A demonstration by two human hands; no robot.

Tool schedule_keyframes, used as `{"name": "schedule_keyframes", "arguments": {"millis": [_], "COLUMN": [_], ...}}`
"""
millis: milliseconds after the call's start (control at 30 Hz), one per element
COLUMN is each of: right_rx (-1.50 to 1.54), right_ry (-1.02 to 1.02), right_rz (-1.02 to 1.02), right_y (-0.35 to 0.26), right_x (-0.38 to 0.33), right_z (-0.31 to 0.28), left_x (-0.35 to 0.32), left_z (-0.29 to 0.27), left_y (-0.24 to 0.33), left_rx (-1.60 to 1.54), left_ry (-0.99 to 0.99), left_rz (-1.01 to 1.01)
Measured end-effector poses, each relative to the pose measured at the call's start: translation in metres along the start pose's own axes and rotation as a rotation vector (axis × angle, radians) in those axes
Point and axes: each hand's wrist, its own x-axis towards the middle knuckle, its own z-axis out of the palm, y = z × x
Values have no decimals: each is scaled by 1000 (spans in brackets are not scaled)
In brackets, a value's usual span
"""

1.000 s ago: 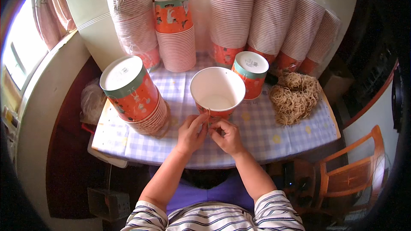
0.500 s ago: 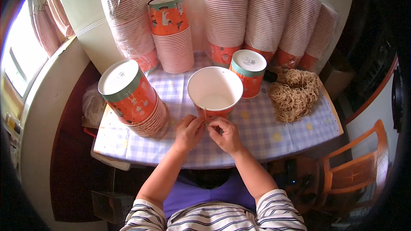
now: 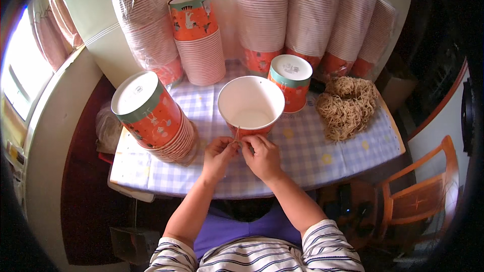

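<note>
An open paper bucket (image 3: pixel 244 94), white inside and orange-red outside, stands upright in front of me. A thin tan cord (image 3: pixel 237 134) hangs over its near side from the rim. My left hand (image 3: pixel 218 156) pinches the cord with thumb and forefinger, just below the bucket's near rim. Close beside it, my right hand (image 3: pixel 263 157) is also closed in a pinch on the cord. The fingertips almost meet, and they hide how the cord is looped. Behind and to the right, an upside-down paper bucket (image 3: pixel 289 88) with a green band stands near the open one.
At the left leans a stack of upturned buckets (image 3: pixel 154 116), cords around its lower rims. Tan cords (image 3: pixel 348 108) lie heaped at the right. Tall bucket stacks, mostly plastic-wrapped (image 3: pixel 262 15), line the back of the checked tablecloth (image 3: pixel 302 171). A wooden chair (image 3: pixel 418 196) stands right.
Both hands have shifted slightly, and more of the cord now shows crossing between the fingertips. The whole view has moved a little; the buckets otherwise stand as before.
</note>
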Motion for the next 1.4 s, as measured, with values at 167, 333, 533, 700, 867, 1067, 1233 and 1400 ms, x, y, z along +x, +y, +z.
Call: {"name": "schedule_keyframes", "arguments": {"millis": [167, 333, 533, 700, 867, 1067, 1233, 1400], "right_rx": [19, 216, 284, 299, 295, 615, 614, 786], "right_ry": [-14, 17, 29, 3, -2, -119, -221, -166], "right_rz": [9, 120, 187, 255, 241, 401, 431, 540], "right_y": [-2, -1, -2, 0, -2, 5, 5, 11], "right_x": [0, -1, -3, -6, -5, -8, -8, -11], "right_z": [8, 13, 14, 10, 11, 12, 8, 14], "left_x": [2, 4, 2, 0, -1, -2, -1, -1], "left_z": [2, -3, -5, 1, 0, 0, -3, -2], "left_y": [9, 6, 2, 5, 4, 8, 3, 2], "left_rx": [-303, -325, -351, -293, -307, -253, -243, -224], "left_ry": [59, -8, -46, -42, -36, -18, -7, -19], "left_rz": [-314, -291, -292, -306, -319, -313, -307, -310]}}
